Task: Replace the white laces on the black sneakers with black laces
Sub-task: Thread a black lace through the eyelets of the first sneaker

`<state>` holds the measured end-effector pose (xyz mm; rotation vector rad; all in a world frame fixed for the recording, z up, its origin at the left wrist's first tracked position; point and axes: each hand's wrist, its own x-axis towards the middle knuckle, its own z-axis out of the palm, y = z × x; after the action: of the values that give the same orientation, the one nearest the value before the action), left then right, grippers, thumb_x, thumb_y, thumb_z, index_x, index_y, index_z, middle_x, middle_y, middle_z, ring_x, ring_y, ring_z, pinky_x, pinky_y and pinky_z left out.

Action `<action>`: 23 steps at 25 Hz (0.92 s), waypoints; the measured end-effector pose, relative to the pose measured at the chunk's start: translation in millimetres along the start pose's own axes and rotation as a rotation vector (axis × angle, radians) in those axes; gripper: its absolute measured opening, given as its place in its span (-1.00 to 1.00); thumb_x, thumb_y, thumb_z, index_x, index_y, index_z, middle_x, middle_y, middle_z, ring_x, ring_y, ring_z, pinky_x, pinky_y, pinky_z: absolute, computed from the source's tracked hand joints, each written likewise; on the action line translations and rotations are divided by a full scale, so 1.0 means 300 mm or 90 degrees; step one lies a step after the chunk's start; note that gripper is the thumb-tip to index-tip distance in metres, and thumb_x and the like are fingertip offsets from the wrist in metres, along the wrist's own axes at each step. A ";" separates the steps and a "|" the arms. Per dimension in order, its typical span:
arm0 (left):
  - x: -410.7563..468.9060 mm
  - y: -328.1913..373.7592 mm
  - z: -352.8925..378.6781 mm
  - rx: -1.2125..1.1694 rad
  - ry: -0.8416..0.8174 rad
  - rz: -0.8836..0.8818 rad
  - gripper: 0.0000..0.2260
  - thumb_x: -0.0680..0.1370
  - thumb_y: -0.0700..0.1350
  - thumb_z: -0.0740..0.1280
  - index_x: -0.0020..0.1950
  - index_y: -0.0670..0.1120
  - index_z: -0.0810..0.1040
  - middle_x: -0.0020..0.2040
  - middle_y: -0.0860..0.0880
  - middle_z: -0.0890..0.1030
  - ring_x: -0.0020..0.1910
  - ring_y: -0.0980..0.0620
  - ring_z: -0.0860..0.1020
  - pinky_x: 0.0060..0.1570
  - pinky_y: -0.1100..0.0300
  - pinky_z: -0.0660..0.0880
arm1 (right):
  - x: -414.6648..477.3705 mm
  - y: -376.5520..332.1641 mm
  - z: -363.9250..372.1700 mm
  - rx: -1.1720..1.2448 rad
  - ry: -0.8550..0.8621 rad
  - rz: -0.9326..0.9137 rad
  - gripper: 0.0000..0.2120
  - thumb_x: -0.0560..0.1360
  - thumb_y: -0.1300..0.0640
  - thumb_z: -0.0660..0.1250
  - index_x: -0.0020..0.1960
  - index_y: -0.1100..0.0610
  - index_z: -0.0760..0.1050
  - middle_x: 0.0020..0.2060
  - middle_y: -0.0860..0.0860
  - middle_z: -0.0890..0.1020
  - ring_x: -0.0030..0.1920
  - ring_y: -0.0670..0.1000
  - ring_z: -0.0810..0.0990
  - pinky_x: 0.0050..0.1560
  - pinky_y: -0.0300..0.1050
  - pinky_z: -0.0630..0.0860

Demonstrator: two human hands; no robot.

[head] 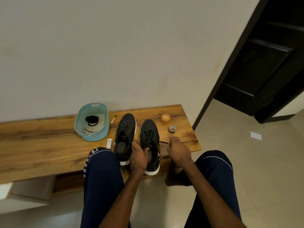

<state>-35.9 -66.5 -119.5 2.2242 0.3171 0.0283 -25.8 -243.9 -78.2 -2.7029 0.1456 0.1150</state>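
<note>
Two black sneakers stand side by side on a wooden bench. The left sneaker has no lace in its eyelets. The right sneaker carries a black lace threaded through its eyelets. My left hand grips the right sneaker's collar on its left side, thumb at the opening. My right hand sits just right of that sneaker and pinches a black lace end pulled out sideways. A blue basket holds a coiled black lace and white laces.
An orange jar and a roll of tape stand right of the sneakers. A small tube and a white packet lie near the basket. My knees flank the bench's front edge. A dark doorway is at the right.
</note>
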 end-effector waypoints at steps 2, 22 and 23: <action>0.007 0.004 0.007 0.023 0.001 -0.021 -0.65 0.57 -0.05 0.39 0.23 -0.09 0.31 0.21 -0.09 0.48 0.08 -0.08 0.60 -0.18 0.17 0.48 | -0.020 0.065 -0.057 -0.083 0.071 0.030 -0.91 0.60 0.05 0.22 0.03 0.07 0.39 -0.07 0.04 0.59 -0.24 0.00 0.53 -0.31 -0.10 0.39; -0.042 0.370 -0.508 -0.373 -0.098 0.131 -0.72 0.65 0.00 0.27 -0.20 -0.03 0.63 -0.19 0.06 0.65 -0.12 0.04 0.56 -0.13 0.15 0.46 | -0.087 -0.284 -0.507 0.750 -0.037 0.064 -0.83 0.65 0.19 0.09 -0.07 0.06 0.40 -0.44 -0.08 0.32 -0.52 -0.16 0.27 -0.54 -0.26 0.21; -0.046 0.407 -0.526 -0.392 -0.097 0.158 -0.72 0.64 -0.01 0.28 -0.20 -0.04 0.65 -0.06 0.03 0.68 0.01 0.06 0.59 -0.04 0.15 0.46 | -0.092 -0.316 -0.528 0.799 -0.054 0.039 -0.86 0.67 0.15 0.09 -0.03 0.08 0.38 -0.45 -0.09 0.31 -0.53 -0.17 0.26 -0.53 -0.27 0.21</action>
<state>-43.2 -20.9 75.0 1.6289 -0.0543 0.0780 -32.5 -222.9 107.2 -1.4407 0.1890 0.1046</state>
